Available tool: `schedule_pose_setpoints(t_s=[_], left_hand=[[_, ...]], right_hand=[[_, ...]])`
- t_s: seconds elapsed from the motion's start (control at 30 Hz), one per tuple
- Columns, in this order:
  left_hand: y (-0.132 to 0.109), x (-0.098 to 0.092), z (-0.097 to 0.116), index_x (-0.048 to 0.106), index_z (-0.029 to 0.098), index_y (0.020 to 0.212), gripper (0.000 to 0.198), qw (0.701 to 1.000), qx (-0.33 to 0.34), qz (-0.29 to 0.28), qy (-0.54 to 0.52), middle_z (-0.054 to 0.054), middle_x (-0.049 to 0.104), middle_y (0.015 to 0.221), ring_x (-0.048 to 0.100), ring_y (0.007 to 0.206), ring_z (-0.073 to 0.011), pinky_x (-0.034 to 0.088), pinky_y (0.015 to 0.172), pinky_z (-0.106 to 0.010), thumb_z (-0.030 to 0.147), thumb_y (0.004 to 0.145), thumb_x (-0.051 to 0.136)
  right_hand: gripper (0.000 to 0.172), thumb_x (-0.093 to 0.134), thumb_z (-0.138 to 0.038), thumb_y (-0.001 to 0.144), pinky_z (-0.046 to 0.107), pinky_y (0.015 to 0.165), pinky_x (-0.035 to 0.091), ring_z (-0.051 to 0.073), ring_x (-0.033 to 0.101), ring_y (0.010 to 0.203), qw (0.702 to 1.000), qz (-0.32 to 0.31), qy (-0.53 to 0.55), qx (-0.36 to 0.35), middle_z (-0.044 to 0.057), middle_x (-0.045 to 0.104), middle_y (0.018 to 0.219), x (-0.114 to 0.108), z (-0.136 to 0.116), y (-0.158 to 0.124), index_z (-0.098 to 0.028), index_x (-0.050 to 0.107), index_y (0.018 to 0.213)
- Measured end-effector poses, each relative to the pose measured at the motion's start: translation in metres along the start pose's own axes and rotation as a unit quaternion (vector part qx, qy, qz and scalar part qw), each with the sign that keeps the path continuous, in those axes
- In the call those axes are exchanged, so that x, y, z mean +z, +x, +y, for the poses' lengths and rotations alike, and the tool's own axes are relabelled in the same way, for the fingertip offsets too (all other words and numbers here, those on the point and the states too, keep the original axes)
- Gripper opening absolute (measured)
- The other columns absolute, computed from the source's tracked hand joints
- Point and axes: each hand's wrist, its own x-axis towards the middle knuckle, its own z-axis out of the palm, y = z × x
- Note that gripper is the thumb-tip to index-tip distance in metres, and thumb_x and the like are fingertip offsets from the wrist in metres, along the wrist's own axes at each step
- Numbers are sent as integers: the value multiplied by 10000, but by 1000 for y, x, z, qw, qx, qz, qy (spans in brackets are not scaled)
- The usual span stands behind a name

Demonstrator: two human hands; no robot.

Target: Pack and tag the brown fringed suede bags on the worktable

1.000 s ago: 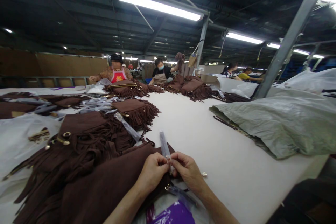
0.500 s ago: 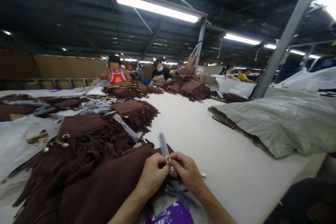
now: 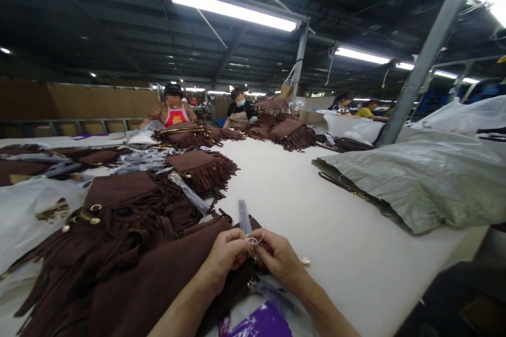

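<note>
My left hand (image 3: pixel 226 257) and my right hand (image 3: pixel 279 259) meet near the table's front edge, both pinched on a thin pale string or tie (image 3: pixel 251 241) at the end of a clear-wrapped strap (image 3: pixel 244 217) that sticks up between them. They rest over a brown suede fringed bag (image 3: pixel 158 279) lying flat in front of me. A small metal stud (image 3: pixel 305 261) lies on the white table (image 3: pixel 316 221) just right of my right hand.
More brown fringed bags (image 3: pixel 203 167) lie in piles to the left and far along the table. A large grey-green plastic sack (image 3: pixel 415 184) fills the right side. A purple sheet (image 3: pixel 263 322) lies below my hands. Other people (image 3: pixel 172 108) work at the far end.
My hands shifted slightly left and down, and the thin string now shows as a small loop between my fingertips. A far worker lowered a raised bag.
</note>
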Motion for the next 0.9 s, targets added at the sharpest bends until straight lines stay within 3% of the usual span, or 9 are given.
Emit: schedule_pose_setpoints(t_s=[0.13,0.27,0.37,0.47,0.63,0.77,0.9], left_hand=[[-1,-5,5,532,180,631,169,997,-29,-27,-62,74,408,472,277,422,-59,125,424,-209,315,544,586],[-3,-7,9,492,180,640,206,992,-44,-33,-111,7,585,631,329,450,-50,132,431,-209,299,530,620],[-4,-7,9,489,171,645,229,988,-45,-19,-144,-84,694,856,383,489,-50,149,450,-208,308,534,634],[-5,-9,7,541,155,657,221,986,-45,-8,-161,-105,708,910,431,529,-67,174,466,-209,311,549,653],[-7,-4,2,703,120,803,273,993,-4,-36,-114,-17,621,648,466,559,-108,300,532,-220,301,599,683],[-11,6,3,711,127,837,342,990,63,-117,-53,-29,619,718,543,720,-176,408,729,-281,435,689,719],[-11,9,2,661,142,711,394,980,151,-91,91,-29,570,737,502,771,-190,380,745,-283,531,773,653]], right_hand=[[155,570,-190,852,273,736,476,175,610,789,999,-21,-31,-35,11,666,866,-7,-8,-5,-214,651,981],[314,652,-107,734,321,907,434,228,573,1031,989,-45,-127,-55,50,635,1103,-16,-8,-14,-228,654,1024],[82,649,-151,774,290,761,441,207,586,875,982,-53,-178,-26,22,648,896,-20,-2,-18,-223,660,812],[123,616,-183,809,272,638,403,176,559,709,984,-10,-176,-7,-11,606,718,-24,1,-18,-219,607,692],[109,569,-235,866,279,670,443,185,598,723,993,59,-98,-29,1,664,768,-26,-1,-16,-226,655,799],[81,614,-219,841,259,635,464,175,609,688,996,76,-42,-18,-11,692,781,-20,-3,-16,-235,670,898],[248,540,-162,898,267,776,483,185,645,867,991,46,-64,-105,14,711,945,-17,-3,-15,-271,683,1068]])
